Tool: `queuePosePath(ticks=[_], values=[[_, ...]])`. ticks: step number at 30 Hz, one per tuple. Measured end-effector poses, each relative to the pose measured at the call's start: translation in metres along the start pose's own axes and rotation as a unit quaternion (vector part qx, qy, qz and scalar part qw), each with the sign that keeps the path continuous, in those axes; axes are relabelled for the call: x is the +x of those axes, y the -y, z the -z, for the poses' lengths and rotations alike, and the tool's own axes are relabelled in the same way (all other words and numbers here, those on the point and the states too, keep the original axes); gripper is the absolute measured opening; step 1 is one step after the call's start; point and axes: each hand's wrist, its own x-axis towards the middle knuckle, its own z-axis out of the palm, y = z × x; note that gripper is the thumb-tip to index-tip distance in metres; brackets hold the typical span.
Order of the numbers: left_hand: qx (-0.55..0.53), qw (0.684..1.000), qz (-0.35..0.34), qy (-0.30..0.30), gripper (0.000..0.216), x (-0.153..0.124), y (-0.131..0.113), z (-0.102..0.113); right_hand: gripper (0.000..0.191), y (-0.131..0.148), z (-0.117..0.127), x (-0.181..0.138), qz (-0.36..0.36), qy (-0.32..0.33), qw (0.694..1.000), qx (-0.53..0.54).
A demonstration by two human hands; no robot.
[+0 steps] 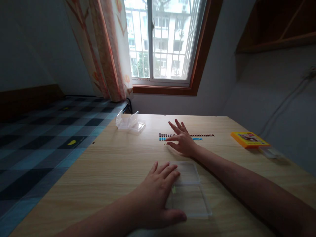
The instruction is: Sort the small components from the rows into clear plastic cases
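My left hand [155, 194] lies flat with fingers spread on the left edge of an open clear plastic case [189, 191] near the table's front. My right hand [181, 140] reaches further out, fingers stretched open, over two rows of small pieces [187, 137]: a dark row behind and a blue row in front. Its fingertips hover at or touch the rows' left part. I see nothing held in either hand.
A second open clear plastic box [129, 122] sits at the far left of the wooden table [118, 164]. A yellow box [248, 139] with a clear piece beside it lies at the right. A checked bed is left of the table, a window behind.
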Motion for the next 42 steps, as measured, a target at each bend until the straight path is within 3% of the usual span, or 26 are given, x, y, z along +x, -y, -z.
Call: queuePosePath(ticks=[9,14,28,32,36,39,42], values=[[-0.02,1.0,-0.007,-0.013,0.095,-0.001,-0.003,0.002,0.011,0.011,0.006,0.002,0.019,0.074,0.997,0.02],[-0.011,1.0,-0.003,-0.005,0.095,-0.001,-0.004,0.004,0.016,0.01,0.006,0.004,0.001,0.069,0.998,0.007],[-0.007,0.999,-0.014,-0.036,0.092,-0.001,-0.002,0.0,0.006,0.02,0.007,0.016,-0.003,0.111,0.994,-0.003],[-0.006,0.999,-0.019,-0.04,0.091,-0.001,-0.001,-0.001,0.004,0.027,0.033,0.005,-0.007,0.073,0.997,-0.006],[0.008,0.999,-0.015,-0.037,0.093,0.001,0.001,-0.003,0.004,0.048,0.082,-0.029,0.004,0.026,1.0,0.012],[0.01,0.999,-0.018,-0.039,0.094,0.001,0.002,-0.006,0.007,0.069,0.114,-0.061,0.004,0.03,0.999,0.029],[0.014,0.999,-0.017,-0.036,0.095,0.001,0.002,-0.007,0.006,0.086,0.128,-0.082,0.013,0.063,0.997,0.038]])
